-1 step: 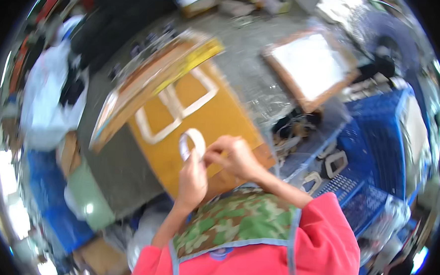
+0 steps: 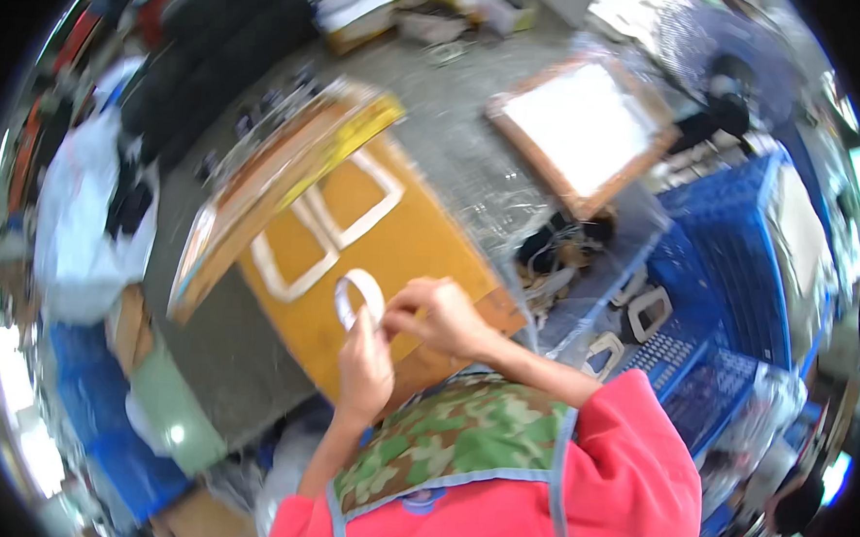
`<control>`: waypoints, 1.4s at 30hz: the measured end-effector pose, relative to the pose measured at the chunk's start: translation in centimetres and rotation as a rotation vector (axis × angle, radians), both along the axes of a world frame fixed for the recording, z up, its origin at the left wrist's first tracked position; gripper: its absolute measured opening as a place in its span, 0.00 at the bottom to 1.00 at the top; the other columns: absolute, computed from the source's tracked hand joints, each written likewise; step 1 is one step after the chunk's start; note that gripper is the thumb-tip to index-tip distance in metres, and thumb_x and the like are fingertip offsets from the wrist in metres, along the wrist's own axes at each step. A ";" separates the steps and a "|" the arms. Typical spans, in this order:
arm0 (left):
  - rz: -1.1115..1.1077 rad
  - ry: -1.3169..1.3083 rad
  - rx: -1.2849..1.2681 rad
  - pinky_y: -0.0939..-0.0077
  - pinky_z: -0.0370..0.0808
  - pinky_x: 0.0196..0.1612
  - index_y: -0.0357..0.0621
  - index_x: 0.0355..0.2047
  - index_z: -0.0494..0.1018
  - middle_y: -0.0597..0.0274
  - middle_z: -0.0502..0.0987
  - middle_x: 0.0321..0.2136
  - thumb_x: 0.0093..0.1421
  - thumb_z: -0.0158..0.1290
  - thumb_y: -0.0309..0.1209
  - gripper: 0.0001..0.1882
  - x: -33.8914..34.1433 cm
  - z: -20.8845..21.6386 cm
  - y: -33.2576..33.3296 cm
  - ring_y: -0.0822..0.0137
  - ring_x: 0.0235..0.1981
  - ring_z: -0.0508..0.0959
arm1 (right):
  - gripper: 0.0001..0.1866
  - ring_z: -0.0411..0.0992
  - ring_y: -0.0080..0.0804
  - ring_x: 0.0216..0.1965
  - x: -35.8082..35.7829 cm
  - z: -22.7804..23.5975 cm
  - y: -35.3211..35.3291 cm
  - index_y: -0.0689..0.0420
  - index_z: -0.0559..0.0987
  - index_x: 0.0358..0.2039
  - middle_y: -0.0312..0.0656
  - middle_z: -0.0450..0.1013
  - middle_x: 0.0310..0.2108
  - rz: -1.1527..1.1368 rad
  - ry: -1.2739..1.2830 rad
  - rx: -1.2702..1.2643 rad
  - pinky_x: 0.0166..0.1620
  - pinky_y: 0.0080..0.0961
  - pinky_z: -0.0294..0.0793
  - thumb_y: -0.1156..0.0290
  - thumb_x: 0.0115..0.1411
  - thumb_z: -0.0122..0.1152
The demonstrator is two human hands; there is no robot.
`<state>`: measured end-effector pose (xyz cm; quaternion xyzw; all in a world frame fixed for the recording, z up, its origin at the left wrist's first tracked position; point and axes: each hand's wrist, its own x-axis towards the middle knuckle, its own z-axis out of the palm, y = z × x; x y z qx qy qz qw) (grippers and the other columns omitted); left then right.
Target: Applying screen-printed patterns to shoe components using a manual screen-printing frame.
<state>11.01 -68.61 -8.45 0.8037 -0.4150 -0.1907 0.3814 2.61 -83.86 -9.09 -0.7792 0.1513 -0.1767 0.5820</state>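
My left hand [image 2: 364, 372] is closed, holding upright a white ring [image 2: 365, 289] that looks like a narrow band; I cannot tell if it is a tape roll. Close beside its fingertips, my right hand [image 2: 439, 316] is closed in a pinch; what sits between its fingers is too small to make out. Both hands are over the near part of a yellow-brown board [image 2: 412, 234]. Beyond them on the board lie two white rectangular frames with rounded corners, a left one [image 2: 303, 284] and a right one [image 2: 387, 200].
A wooden frame with yellow edging [image 2: 344, 138] tilts up along the board's far left side. A wood-edged white panel [image 2: 584, 121] lies at the far right. Blue plastic baskets [image 2: 713, 254] stand to the right, with white rounded frames [image 2: 649, 314] inside. White bags [image 2: 92, 222] are at left.
The view has shifted slightly, so the board and panel sit further left. Both hands keep nearly the same pose, and the white ring stays in the left hand.
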 end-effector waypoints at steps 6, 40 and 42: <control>-0.019 -0.019 0.080 0.51 0.68 0.39 0.25 0.53 0.61 0.34 0.72 0.37 0.61 0.43 0.20 0.20 -1.0 1.3 -0.2 0.37 0.38 0.72 | 0.08 0.73 0.39 0.23 -0.5 -0.3 0.7 0.60 0.75 0.19 0.44 0.72 0.19 -0.029 -0.027 -0.016 0.27 0.32 0.71 0.69 0.46 0.61; -0.054 0.276 -0.145 0.76 0.70 0.38 0.40 0.36 0.68 0.61 0.70 0.30 0.63 0.49 0.22 0.03 3.1 0.3 -0.1 0.69 0.32 0.73 | 0.14 0.64 0.18 0.25 -0.2 -1.1 -0.9 0.57 0.76 0.23 0.31 0.69 0.20 0.174 0.116 0.790 0.32 0.16 0.62 0.62 0.60 0.54; -0.038 0.365 -0.255 0.79 0.68 0.38 0.40 0.36 0.67 0.65 0.69 0.29 0.64 0.48 0.22 0.02 3.0 0.1 0.5 0.72 0.31 0.70 | 0.21 0.65 0.18 0.26 -1.3 -1.7 -1.5 0.59 0.78 0.22 0.32 0.70 0.20 0.264 0.269 0.697 0.33 0.18 0.63 0.54 0.63 0.54</control>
